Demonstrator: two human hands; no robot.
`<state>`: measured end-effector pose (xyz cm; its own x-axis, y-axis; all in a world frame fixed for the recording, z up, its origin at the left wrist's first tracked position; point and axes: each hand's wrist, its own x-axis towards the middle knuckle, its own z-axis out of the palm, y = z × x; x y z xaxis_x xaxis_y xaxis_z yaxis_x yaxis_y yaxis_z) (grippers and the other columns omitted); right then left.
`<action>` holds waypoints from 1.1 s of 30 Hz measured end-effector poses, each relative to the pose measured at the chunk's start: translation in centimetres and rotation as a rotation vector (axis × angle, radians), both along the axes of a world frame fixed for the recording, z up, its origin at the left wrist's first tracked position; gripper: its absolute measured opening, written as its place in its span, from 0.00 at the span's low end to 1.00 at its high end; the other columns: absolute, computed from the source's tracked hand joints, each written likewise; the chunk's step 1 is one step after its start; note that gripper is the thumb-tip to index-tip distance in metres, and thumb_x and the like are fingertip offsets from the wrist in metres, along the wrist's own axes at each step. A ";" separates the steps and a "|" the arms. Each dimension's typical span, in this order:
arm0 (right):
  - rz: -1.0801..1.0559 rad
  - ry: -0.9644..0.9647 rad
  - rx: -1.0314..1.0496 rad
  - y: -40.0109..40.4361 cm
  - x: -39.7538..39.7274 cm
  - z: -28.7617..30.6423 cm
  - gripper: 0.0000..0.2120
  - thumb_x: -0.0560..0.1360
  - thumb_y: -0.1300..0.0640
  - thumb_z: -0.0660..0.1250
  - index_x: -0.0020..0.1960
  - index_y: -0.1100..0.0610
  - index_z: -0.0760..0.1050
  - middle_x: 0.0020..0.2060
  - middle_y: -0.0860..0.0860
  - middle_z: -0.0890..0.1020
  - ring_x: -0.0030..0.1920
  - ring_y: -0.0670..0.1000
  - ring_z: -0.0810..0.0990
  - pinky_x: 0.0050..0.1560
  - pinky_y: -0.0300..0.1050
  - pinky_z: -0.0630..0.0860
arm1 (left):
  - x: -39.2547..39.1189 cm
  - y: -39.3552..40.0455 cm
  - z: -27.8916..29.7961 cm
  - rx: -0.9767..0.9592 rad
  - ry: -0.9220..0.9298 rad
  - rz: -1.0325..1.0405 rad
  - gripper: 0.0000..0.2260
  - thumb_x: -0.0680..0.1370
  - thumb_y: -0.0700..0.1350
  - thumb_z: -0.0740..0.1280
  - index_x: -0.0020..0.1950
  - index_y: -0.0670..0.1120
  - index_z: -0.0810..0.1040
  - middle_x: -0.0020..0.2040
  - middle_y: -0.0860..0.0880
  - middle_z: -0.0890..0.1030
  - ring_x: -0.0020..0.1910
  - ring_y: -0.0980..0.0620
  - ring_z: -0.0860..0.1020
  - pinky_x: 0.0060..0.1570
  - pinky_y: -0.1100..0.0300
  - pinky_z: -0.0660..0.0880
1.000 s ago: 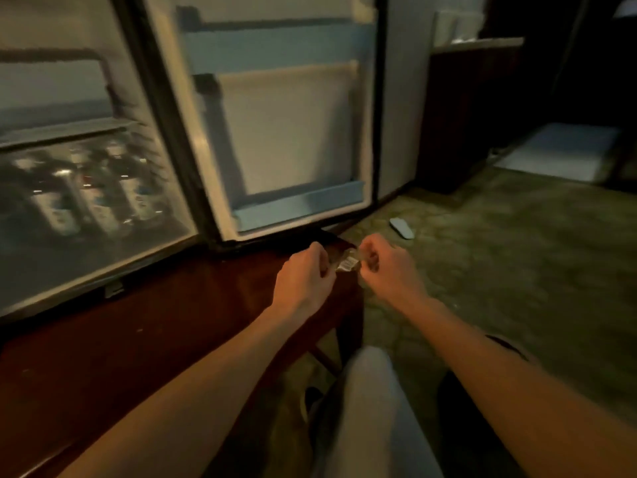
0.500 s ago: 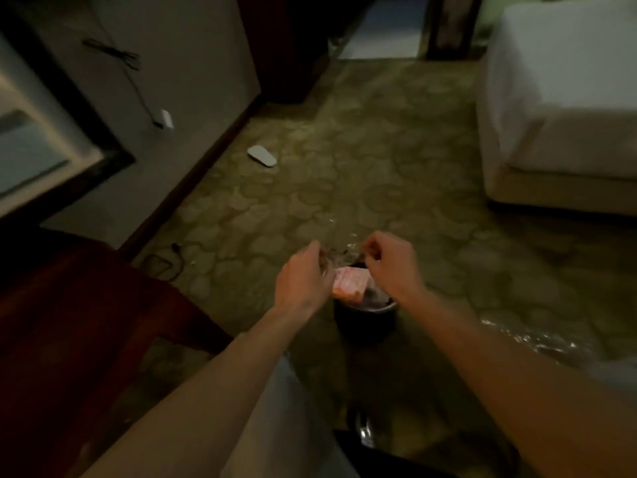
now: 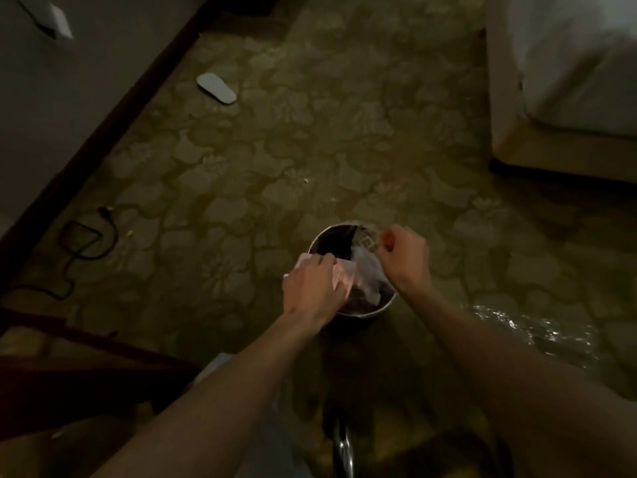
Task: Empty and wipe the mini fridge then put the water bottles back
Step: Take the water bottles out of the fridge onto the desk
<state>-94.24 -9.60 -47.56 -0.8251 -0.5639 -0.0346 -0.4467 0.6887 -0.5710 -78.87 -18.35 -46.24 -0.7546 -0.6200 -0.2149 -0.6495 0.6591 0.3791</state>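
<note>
Wipe (image 3: pixel 339 276) packet held over the bin (image 3: pixel 362 310), both my hands on it.

Nearest me, my left hand (image 3: pixel 310 288) curled its fingers round the pinkish wipe above the bin's near left rim, while my right hand (image 3: pixel 405 258) pinched the torn clear wrapper (image 3: pixel 367 274) just beside it, fingers bent tight. Under both sat the round metal-rimmed bin on the patterned carpet (image 3: pixel 310 150). At the near right lay crinkled plastic film (image 3: pixel 537 332). Farther left a black cable (image 3: pixel 82 243) trailed along the wall; beyond it lay a white slipper (image 3: pixel 216 88). At the far right stood a bed (image 3: pixel 568 63).
</note>
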 end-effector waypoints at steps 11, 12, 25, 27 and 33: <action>0.385 -0.050 0.372 -3.2 -0.3 -7.5 0.13 0.76 0.63 0.62 0.59 0.57 0.79 0.56 0.56 0.80 0.53 0.55 0.79 0.51 0.47 0.75 | -1.3 -2.5 -6.0 0.088 -0.066 -0.082 0.25 0.77 0.52 0.67 0.73 0.51 0.67 0.67 0.49 0.75 0.64 0.49 0.74 0.64 0.47 0.72; 0.415 -0.088 0.376 -3.0 -0.1 -7.3 0.15 0.76 0.62 0.62 0.62 0.57 0.77 0.58 0.55 0.79 0.55 0.55 0.79 0.52 0.47 0.74 | -1.2 -2.5 -6.0 0.092 -0.054 -0.087 0.25 0.77 0.51 0.67 0.73 0.51 0.67 0.68 0.49 0.74 0.65 0.49 0.73 0.64 0.48 0.72; 0.415 0.019 0.263 -3.1 4.4 1.6 0.15 0.79 0.57 0.59 0.64 0.54 0.75 0.59 0.52 0.80 0.58 0.52 0.78 0.57 0.51 0.76 | 2.5 -2.6 3.2 -0.017 0.032 -0.050 0.24 0.79 0.50 0.65 0.74 0.48 0.66 0.70 0.49 0.71 0.65 0.49 0.72 0.62 0.52 0.73; 0.455 0.063 0.210 -3.3 6.0 3.8 0.13 0.79 0.55 0.60 0.61 0.54 0.76 0.55 0.51 0.81 0.55 0.52 0.78 0.54 0.51 0.77 | 4.0 -2.5 5.5 -0.079 0.050 -0.025 0.22 0.79 0.50 0.65 0.72 0.48 0.68 0.69 0.49 0.72 0.65 0.49 0.73 0.61 0.53 0.73; 0.588 0.217 0.063 -3.2 11.6 10.4 0.13 0.78 0.53 0.63 0.61 0.53 0.75 0.55 0.51 0.79 0.55 0.53 0.78 0.52 0.52 0.77 | 10.0 -1.8 12.3 -0.235 0.114 0.106 0.18 0.79 0.50 0.63 0.68 0.49 0.72 0.64 0.49 0.76 0.62 0.48 0.75 0.60 0.52 0.72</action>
<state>-82.59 -12.85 -37.14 -0.3694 -0.9279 0.0505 -0.8622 0.3219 -0.3912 -68.91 -20.11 -33.93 -0.6939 -0.7196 0.0261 -0.6816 0.6681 0.2984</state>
